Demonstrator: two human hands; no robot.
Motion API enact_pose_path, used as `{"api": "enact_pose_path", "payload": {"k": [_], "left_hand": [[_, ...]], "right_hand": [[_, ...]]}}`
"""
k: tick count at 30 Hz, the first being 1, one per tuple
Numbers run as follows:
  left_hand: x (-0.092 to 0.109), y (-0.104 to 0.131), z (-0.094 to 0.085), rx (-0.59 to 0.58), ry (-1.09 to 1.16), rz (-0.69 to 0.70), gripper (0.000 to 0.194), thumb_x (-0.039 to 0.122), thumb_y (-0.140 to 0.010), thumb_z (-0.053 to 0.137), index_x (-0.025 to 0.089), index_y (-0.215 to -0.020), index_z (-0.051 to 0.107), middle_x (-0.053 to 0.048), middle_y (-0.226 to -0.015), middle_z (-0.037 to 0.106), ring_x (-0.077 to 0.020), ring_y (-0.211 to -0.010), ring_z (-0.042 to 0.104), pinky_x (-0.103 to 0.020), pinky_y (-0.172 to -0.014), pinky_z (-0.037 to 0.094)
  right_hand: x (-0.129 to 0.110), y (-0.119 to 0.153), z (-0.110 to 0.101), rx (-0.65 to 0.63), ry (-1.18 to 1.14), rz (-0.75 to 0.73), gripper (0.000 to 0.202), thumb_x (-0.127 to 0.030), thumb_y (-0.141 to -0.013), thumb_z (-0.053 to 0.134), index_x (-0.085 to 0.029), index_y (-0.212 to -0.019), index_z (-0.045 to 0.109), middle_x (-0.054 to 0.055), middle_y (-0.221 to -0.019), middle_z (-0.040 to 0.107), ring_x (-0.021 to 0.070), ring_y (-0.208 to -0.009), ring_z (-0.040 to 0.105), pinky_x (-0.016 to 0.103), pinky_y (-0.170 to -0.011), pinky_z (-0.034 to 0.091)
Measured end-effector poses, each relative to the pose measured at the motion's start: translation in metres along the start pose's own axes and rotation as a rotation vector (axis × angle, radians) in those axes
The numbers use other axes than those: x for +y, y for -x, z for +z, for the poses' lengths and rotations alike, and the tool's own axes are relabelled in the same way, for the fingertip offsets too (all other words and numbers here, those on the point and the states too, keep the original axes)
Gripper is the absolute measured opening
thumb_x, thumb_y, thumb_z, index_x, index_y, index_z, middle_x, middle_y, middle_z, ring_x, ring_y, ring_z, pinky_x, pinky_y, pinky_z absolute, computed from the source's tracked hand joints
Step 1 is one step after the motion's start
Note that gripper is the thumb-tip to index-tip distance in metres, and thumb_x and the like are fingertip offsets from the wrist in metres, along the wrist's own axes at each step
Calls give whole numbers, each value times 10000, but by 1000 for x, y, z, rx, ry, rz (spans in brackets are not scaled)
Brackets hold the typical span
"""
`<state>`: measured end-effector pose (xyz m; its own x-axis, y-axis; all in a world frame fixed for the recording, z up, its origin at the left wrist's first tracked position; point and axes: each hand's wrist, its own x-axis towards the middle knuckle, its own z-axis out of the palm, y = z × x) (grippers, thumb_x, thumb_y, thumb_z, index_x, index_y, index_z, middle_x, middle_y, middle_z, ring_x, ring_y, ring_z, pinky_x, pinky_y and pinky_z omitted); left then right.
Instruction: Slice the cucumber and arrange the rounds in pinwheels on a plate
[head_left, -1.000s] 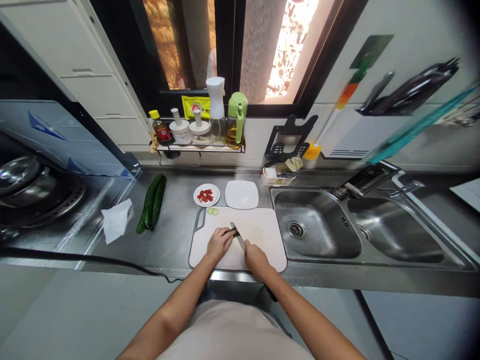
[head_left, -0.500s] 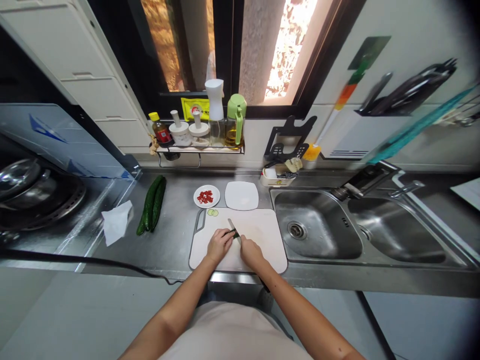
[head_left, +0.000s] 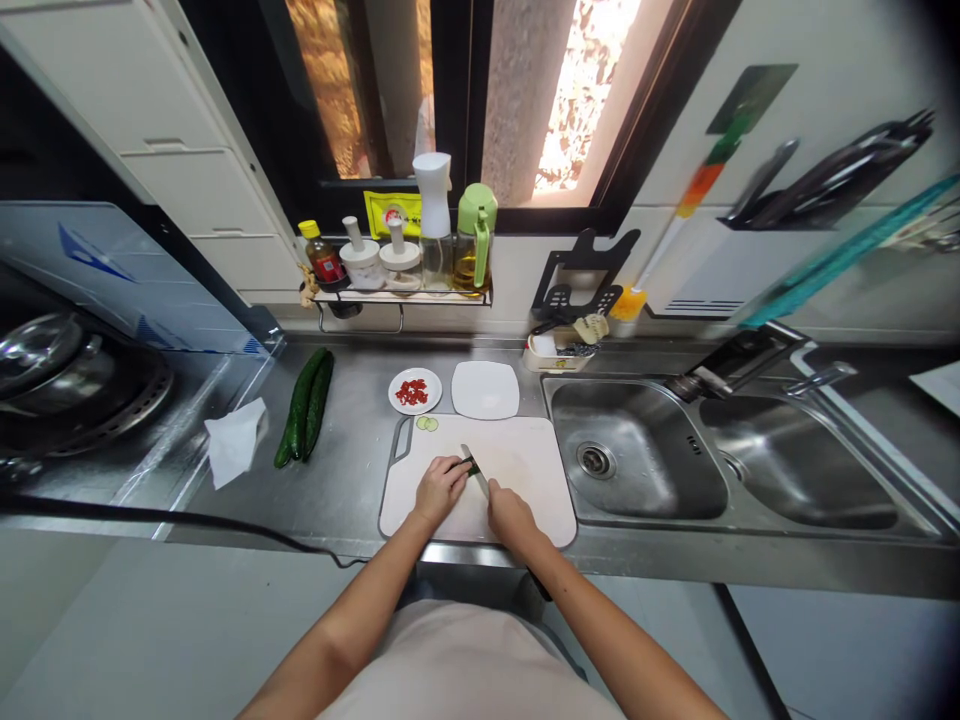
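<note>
On the white cutting board [head_left: 525, 450] my left hand [head_left: 439, 488] is closed on a small dark green cucumber piece [head_left: 472, 467], mostly hidden under its fingers. My right hand [head_left: 513, 516] grips a knife [head_left: 474, 461], whose blade slants up and left right beside that piece. Whether the blade is in the piece or just against it, I cannot tell. A few pale cucumber slices [head_left: 427, 424] lie at the board's upper left corner. Past the board's far edge stand a white plate [head_left: 434, 401] of chopped red pieces [head_left: 412, 391] and a white squarish plate [head_left: 485, 390].
Whole cucumbers [head_left: 306, 408] and a crumpled white tissue [head_left: 235, 440] lie to the left on the steel counter. A double sink [head_left: 637, 450] adjoins the board's right side. Behind, a wall rack [head_left: 405, 297] carries bottles and jars. A pot [head_left: 52, 370] sits far left.
My right hand has drawn back slightly toward me and to the right with the knife. My left hand stays on the cucumber piece. The view has shifted slightly.
</note>
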<state>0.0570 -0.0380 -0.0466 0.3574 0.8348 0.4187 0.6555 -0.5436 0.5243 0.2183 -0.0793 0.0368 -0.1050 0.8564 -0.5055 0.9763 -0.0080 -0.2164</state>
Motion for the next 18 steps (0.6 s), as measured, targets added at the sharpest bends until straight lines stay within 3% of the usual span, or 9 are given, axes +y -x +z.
{"api": "enact_pose_path", "payload": {"k": [18], "left_hand": [[0,0,-1,-13,9,-13,258,236,-902,497,243,-1114,645,-59,-1036,628,-181,-975,548,-355,-857,502]], "right_hand": [[-8,-19,-2,39,-18,-19,351,-54,-856,332,-126,-1175,458,154,-996,666,211,-956,640,283,-747,427]]}}
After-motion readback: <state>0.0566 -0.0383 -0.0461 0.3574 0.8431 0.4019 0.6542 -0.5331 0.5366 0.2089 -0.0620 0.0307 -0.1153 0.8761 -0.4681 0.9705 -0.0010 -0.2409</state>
